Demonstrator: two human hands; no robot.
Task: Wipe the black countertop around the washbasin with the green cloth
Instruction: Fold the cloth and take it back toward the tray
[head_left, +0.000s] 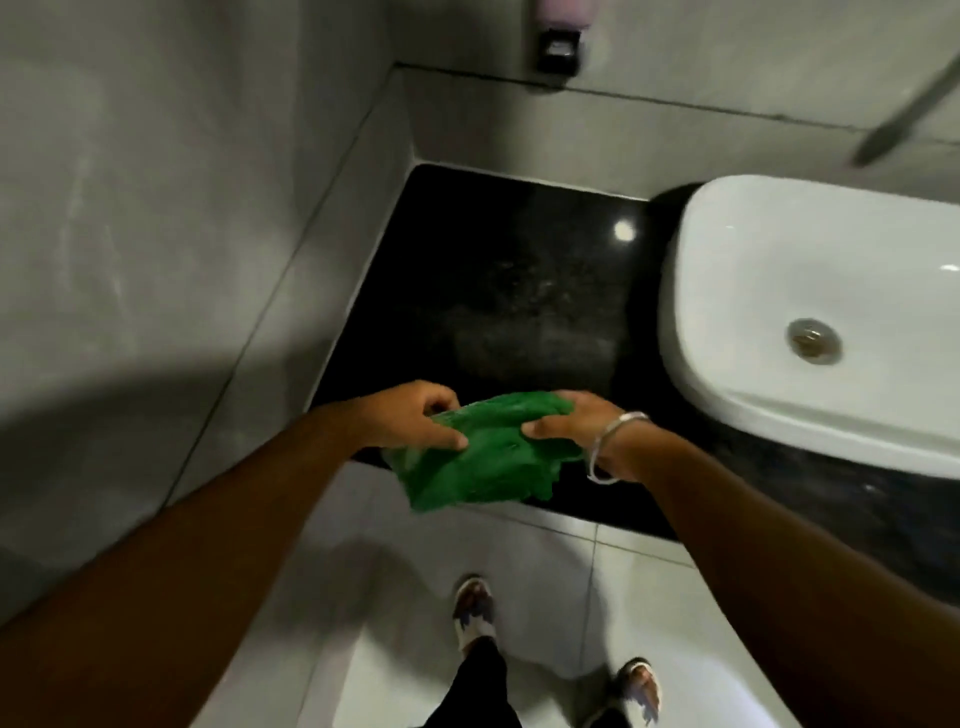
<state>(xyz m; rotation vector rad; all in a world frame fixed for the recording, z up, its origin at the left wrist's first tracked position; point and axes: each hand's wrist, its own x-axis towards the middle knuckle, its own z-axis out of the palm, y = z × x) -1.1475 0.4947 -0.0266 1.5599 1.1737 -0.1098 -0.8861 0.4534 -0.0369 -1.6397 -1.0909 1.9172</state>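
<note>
From the head camera, looking down, both bare forearms reach forward over the front edge of a glossy black stone countertop. The crumpled bright green cloth is held between the two hands, bunched in the middle, its lower folds hanging past the counter's front edge above the pale tiled floor. Whether any of the cloth touches the stone cannot be told.

The left hand grips the cloth's left side, fingers curled over the top and thumb pressed flat on the fabric. The right hand pinches the cloth's right side, thumb on the near face and fingers wrapped behind it. A thin silver bracelet circles the right wrist.

The countertop shows a dull, speckled patch near its middle and a small bright reflection of a light further back. To the right, a white oval ceramic washbasin sits on the stone, with a metal drain in its bowl; the hands are just left of its near corner, not touching it.

Grey walls meet at the counter's back left corner. High on the rear wall hangs a dispenser with a pinkish body and a dark base. At the bottom, two feet in light sandals stand on the tiles.
</note>
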